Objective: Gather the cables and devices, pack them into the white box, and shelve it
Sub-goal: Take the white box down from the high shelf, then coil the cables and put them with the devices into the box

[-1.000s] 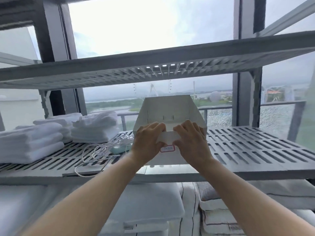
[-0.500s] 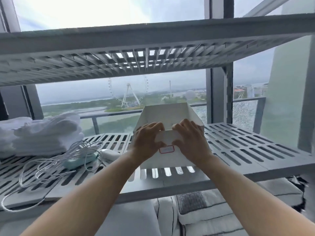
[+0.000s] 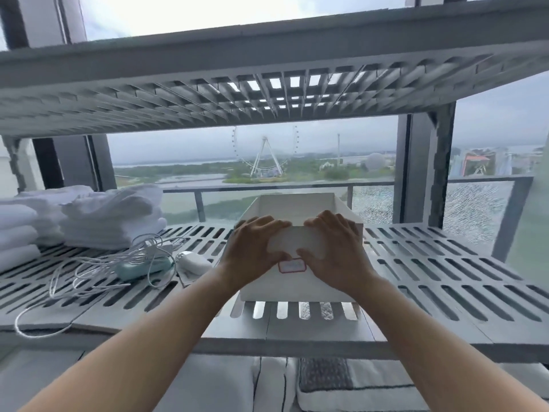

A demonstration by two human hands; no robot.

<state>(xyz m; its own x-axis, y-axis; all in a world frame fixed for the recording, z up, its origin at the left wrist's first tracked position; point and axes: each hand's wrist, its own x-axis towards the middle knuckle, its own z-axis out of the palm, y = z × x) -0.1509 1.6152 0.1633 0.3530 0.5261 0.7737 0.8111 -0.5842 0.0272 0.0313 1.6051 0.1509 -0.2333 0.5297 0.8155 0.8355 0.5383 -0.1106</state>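
An open white box [image 3: 297, 288] with a red-edged label stands on the grey slatted shelf [image 3: 445, 281], near its front edge. My left hand [image 3: 252, 248] and my right hand [image 3: 335, 248] both grip its front wall, fingers hooked over the rim. To the box's left lie tangled white cables [image 3: 98, 269], a teal device [image 3: 142, 267], a white charger block [image 3: 159, 248] and a small white case [image 3: 193, 263]. I cannot see the inside bottom of the box.
Folded white towels [image 3: 110, 218] are stacked at the shelf's back left. Another slatted shelf [image 3: 267, 93] hangs close overhead. Pillows and bedding [image 3: 326, 385] fill the level below. Behind is a window with a balcony rail.
The box has been lowered from a tilted, raised position and now rests flat on the shelf. My view has shifted, so the cables and devices show more fully at the left.
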